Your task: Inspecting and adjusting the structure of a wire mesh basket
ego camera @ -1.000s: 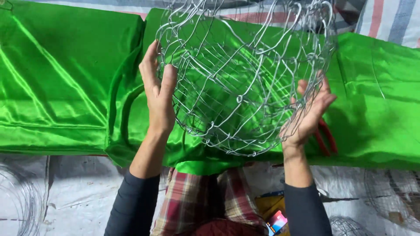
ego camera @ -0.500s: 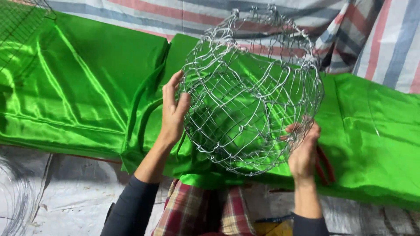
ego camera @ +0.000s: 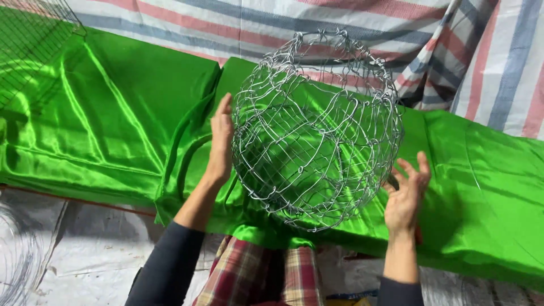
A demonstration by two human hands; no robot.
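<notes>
— Left of the wire basket (ego camera: pixel 317 130): flat wire mesh panel (ego camera: pixel 28 39) at the far upper corner, lying over green satin cloth (ego camera: pixel 113 124). No label anywhere on it.

— And the left hand (ego camera: pixel 220 141)?

— Open, fingers straight, palm pressed flat against the basket's left wall. Not clenched round any wire.

— The basket itself?

— Held up over the green cloth, between both palms, rounded bottom toward the camera, twisted rim away. Probably best kept cradled with even pressure from both sides; twisted wire ends along the rim look sharp, so better avoided by fingertips.

— Right of the basket?

— Right hand (ego camera: pixel 405 195), open too, fingers spread, cupping the lower right wall; contact partly hidden by mesh. Behind, striped tarpaulin (ego camera: pixel 481 51) in red, blue and white. Below the basket, plaid trousers (ego camera: pixel 255 277). Near the bottom edge, a sliver of a yellow object, too cropped to identify.
</notes>
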